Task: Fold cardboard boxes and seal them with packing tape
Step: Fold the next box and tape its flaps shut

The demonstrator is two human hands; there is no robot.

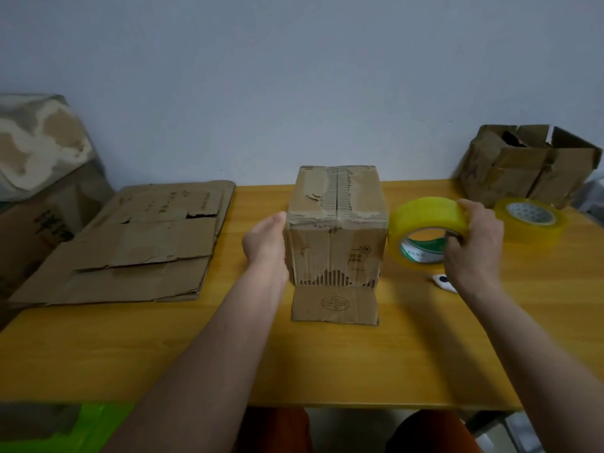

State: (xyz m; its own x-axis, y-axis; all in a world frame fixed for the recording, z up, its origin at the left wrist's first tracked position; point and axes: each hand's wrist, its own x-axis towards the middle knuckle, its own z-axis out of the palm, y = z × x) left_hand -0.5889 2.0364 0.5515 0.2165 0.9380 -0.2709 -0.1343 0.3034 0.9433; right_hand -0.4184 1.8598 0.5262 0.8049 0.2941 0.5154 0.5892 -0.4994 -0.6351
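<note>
A worn brown cardboard box (336, 230) stands upright in the middle of the wooden table (228, 354), its top flaps folded shut and one bottom flap lying flat towards me. My left hand (266, 240) presses flat against the box's left side with straight fingers. My right hand (475, 243) grips a roll of yellow packing tape (421, 223) held on edge just right of the box, fingers through its core.
A stack of flattened cardboard (137, 243) lies on the left. A second tape roll (532, 220) lies flat at right, behind it an assembled box (523, 165). A small white cutter (444, 282) lies below my right hand. A large box (42, 165) stands at far left.
</note>
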